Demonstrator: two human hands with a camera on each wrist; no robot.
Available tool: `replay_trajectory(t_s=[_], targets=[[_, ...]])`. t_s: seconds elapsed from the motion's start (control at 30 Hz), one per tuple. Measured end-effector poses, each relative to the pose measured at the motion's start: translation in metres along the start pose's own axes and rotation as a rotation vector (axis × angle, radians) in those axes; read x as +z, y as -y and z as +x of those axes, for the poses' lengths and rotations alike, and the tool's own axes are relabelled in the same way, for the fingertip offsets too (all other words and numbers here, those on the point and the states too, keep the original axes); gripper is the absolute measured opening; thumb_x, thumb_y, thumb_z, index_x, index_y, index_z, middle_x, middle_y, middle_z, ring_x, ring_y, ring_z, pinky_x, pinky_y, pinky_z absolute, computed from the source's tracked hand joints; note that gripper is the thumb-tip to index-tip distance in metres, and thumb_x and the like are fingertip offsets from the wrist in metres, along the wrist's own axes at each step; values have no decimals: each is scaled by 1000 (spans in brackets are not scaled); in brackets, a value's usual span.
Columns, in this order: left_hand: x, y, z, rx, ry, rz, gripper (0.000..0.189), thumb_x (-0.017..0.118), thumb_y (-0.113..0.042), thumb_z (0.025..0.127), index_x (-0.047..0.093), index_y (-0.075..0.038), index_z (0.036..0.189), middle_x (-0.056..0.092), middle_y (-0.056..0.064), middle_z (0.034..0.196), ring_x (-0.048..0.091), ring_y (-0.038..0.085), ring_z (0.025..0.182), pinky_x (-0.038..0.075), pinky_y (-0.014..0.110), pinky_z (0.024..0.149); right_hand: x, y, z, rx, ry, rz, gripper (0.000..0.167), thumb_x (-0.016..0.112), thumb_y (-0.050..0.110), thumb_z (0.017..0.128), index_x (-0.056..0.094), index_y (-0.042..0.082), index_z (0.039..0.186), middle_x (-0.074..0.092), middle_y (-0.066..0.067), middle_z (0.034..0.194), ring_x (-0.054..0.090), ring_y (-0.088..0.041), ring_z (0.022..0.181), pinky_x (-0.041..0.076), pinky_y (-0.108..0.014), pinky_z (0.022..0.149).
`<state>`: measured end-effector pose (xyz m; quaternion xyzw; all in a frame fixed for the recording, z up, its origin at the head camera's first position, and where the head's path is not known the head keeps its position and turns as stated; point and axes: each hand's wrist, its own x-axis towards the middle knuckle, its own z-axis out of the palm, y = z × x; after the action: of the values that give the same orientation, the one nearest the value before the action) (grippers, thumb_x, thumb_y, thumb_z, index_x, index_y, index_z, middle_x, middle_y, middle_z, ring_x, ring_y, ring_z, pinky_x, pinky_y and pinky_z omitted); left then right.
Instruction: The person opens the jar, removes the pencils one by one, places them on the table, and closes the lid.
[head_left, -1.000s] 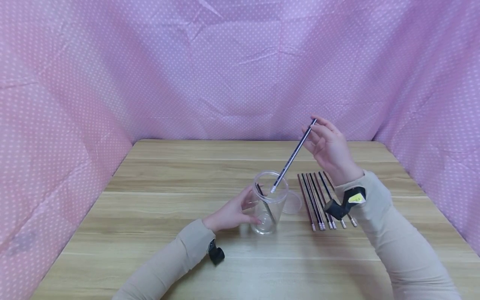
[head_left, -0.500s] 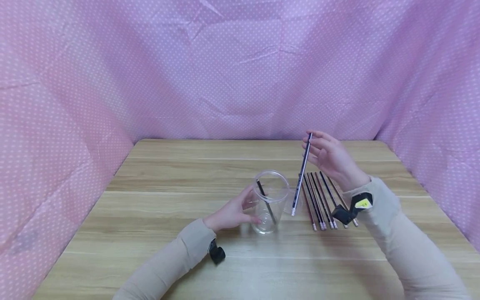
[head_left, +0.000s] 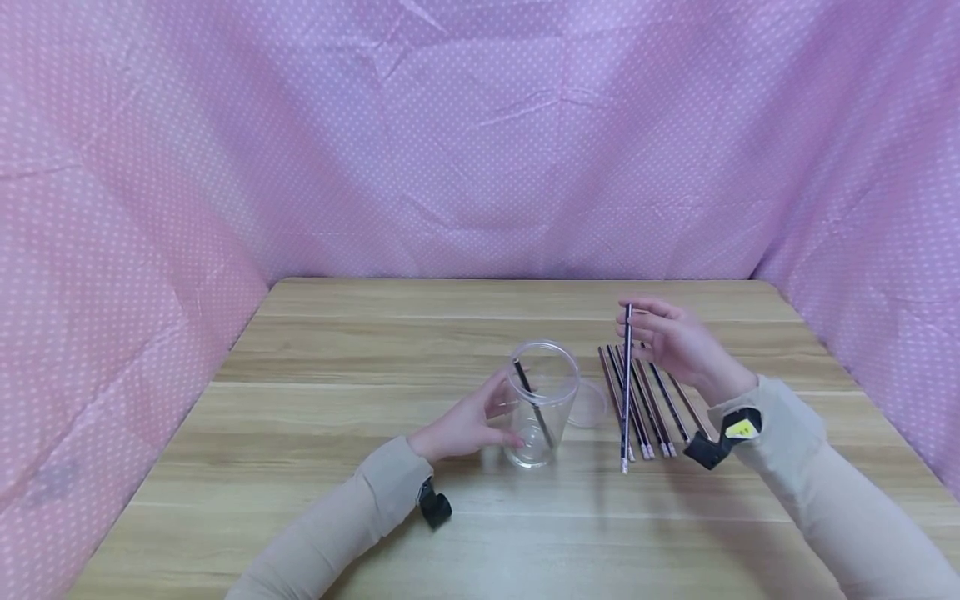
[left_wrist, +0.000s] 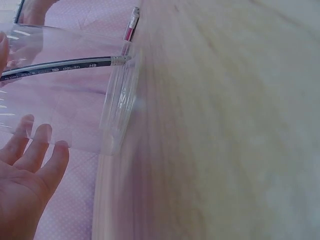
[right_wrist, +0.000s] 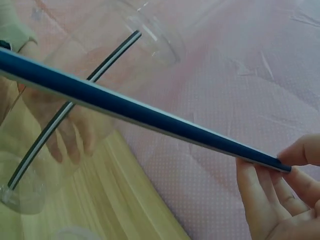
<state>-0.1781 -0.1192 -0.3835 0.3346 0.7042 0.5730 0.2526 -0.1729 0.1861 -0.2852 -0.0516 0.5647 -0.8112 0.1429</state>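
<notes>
My left hand (head_left: 468,427) holds a clear plastic cup (head_left: 557,408) that stands upright on the table. Inside the cup leans one dark striped pencil (head_left: 525,382); its eraser end (left_wrist: 119,60) is at the cup's base in the left wrist view. My right hand (head_left: 678,346) pinches a dark blue and white pencil (right_wrist: 150,116) near its top end, thumb against fingers. That pencil hangs nearly upright, eraser end down, in front of a row of pencils (head_left: 660,412) on the table. The pencil and the hand hide parts of the row.
A round clear lid (head_left: 590,403) lies flat between the cup and the pencil row. The wooden table (head_left: 337,358) ends at a pink dotted cloth (head_left: 480,167) behind and at both sides. Each wrist wears a black camera.
My right hand has carried its pencil from the cup's mouth to the right and down, turning it from slanted to nearly upright. The left hand and cup have stayed put.
</notes>
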Motion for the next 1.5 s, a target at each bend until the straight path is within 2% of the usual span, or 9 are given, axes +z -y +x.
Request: replay_trajectory(t_s=[0.17,0.37,0.6,0.77,0.87,0.97,1.03,1.2,1.5], targets=[[0,2,1,4,-1,6,101,75,-2,76,14,-30,151,39,5,148,38,26,137,34,39,114,-14,-4,-4,-5,39,-64,33,43,0,97,68,20,107,67,4,97,64,-7,88,56,-22,70],[0,3,2,11,2,10,101,75,-3,76,14,-31,151,39,6,148,38,27,136,34,40,114,-41,8,-7,-64,70,-88,36,41,-2,98,68,18,109,69,3,98,65,-8,90,57,-24,75],[-1,2,1,-21,-5,15,100,75,-3,76,15,-31,151,38,4,149,38,27,136,34,40,113,-71,25,-11,-59,-66,-301,36,46,-2,96,69,26,101,69,8,94,65,-6,86,58,-22,73],[0,2,0,-33,-15,19,99,76,-5,76,16,-30,151,38,5,149,39,27,136,35,41,113,-94,36,-12,-45,-203,-614,31,53,2,94,63,31,101,68,16,88,65,-1,82,58,-19,70],[0,2,0,-28,-13,18,99,76,-4,76,16,-29,151,37,7,150,39,28,136,35,41,113,-106,39,-10,30,-247,-835,27,55,5,94,59,16,118,65,22,86,64,3,82,59,-22,72],[0,2,0,-31,-14,24,99,76,-4,76,16,-29,151,37,8,150,39,27,136,35,41,113,-116,37,-9,102,-227,-975,40,53,4,95,45,-8,132,62,20,87,62,5,82,60,-28,75],[0,2,0,-33,-16,31,99,76,-5,76,16,-29,151,37,7,150,39,27,136,35,41,113,-122,34,-8,135,-204,-1035,45,52,3,94,38,-15,133,63,14,91,61,5,82,60,-31,77],[1,3,0,-24,-14,35,100,76,-5,76,15,-30,151,38,6,149,39,27,136,35,42,113,-137,23,-4,192,-174,-1073,47,52,6,95,37,-16,133,65,-8,101,59,5,81,60,-35,77],[2,4,1,-13,-14,19,101,76,-4,75,15,-32,151,39,5,148,39,28,136,35,42,113,-154,1,7,224,-158,-1024,49,54,9,94,37,-16,132,63,-15,107,57,1,82,59,-39,78]])
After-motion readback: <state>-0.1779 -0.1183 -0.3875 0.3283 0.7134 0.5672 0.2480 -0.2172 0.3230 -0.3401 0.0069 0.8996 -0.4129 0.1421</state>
